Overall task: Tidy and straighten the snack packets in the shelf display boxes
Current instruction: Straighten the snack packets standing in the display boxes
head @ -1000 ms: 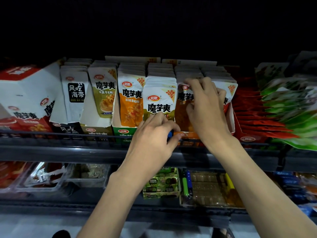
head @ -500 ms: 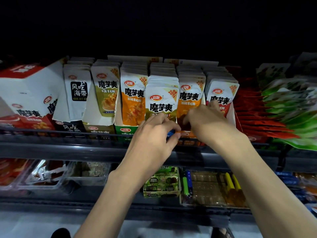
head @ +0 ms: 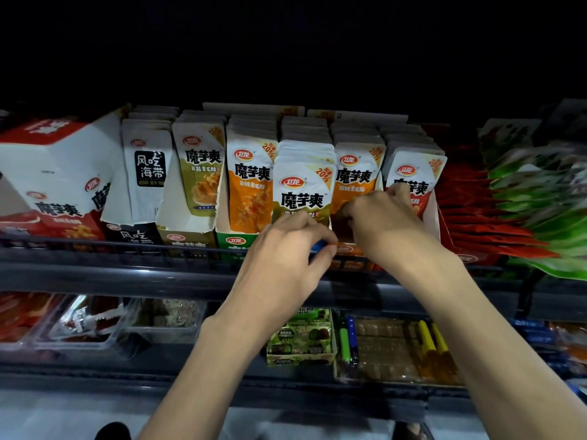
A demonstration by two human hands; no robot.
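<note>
White snack packets stand in rows in open display boxes on the upper shelf: a black-label row (head: 149, 166), an olive row (head: 201, 166), an orange row (head: 251, 192), a second olive row (head: 303, 188) standing further forward, another orange row (head: 354, 176) and a red row (head: 413, 173). My left hand (head: 286, 249) has curled fingers that pinch the front lip of the display box (head: 344, 249) under the forward olive row. My right hand (head: 381, 223) curls its fingers round the lower part of the right orange packets, knuckles against the red row. Both hands hide the packet bottoms.
A closed white and red carton (head: 54, 173) sits at the far left. Red packets (head: 476, 217) and green packets (head: 540, 223) fan out on the right. A dark shelf rail (head: 127, 274) runs along the front. The lower shelf holds clear trays (head: 79, 325), a green box (head: 301, 338) and lighters (head: 347, 341).
My right hand dropped from the tops of the right-hand packets to their lower part and curled there. My left hand stayed on the box front.
</note>
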